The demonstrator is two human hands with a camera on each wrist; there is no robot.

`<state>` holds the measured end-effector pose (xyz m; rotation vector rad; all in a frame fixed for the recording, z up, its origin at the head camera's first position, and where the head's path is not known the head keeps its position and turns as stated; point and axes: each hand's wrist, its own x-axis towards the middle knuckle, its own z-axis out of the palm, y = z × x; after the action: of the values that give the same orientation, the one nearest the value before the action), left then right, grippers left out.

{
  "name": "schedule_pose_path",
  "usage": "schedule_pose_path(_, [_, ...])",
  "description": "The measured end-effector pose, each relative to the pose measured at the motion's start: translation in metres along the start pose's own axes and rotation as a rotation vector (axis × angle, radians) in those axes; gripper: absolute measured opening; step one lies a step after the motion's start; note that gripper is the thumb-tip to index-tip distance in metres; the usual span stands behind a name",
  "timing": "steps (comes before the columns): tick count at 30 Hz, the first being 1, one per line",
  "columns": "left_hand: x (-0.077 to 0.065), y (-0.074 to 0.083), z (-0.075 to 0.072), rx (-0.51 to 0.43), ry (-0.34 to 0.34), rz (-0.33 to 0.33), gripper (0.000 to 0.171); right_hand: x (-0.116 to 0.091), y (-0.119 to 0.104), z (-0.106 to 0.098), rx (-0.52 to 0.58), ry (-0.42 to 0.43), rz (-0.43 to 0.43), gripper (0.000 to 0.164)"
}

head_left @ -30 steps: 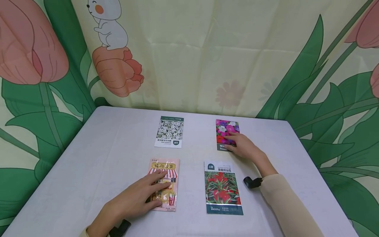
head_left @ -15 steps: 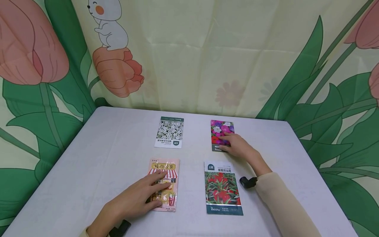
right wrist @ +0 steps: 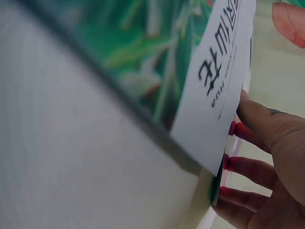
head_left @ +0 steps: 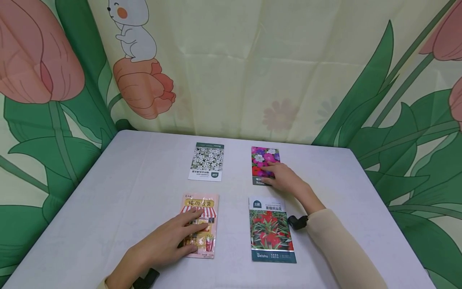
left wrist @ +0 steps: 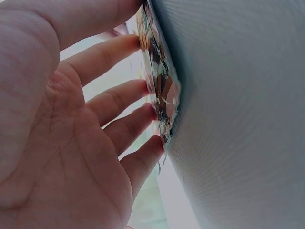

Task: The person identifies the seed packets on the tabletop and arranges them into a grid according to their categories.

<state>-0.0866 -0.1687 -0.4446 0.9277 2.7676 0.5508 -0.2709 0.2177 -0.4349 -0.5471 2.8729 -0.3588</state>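
Note:
My left hand rests with spread, extended fingers on a pink seed packet at the near left. In the left wrist view, the fingertips touch the packet's face. At the far right, my right hand presses its fingertips on a seed packet with pink and purple flowers, which lies flat. Below that hand lies a seed packet with red flowers, its white top strip close to the right wrist camera. Neither hand curls round anything.
A seed packet with white flowers lies at the far left of the group. All packets lie on a white-covered table. A curtain printed with tulips hangs behind the table.
My right hand has slid the pink and purple flower packet to the left across the table, nearer the white-flower packet. My left hand and the other packets have stayed in place.

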Motion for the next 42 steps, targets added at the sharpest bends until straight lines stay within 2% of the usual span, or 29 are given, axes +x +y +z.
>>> schedule_pose_path(12, [0.000, 0.000, -0.001, 0.010, 0.003, 0.003, 0.058, 0.006, -0.011, 0.001, -0.007, 0.004, -0.033, 0.059])
schedule_pose_path(28, [0.002, 0.001, 0.002, 0.007, 0.014, 0.005, 0.057, 0.004, -0.012, 0.002, -0.023, -0.004, -0.013, 0.060])
schedule_pose_path(42, [0.001, 0.001, 0.004, -0.011, 0.003, -0.025, 0.058, 0.003, -0.013, 0.006, -0.032, 0.054, -0.042, 0.059])
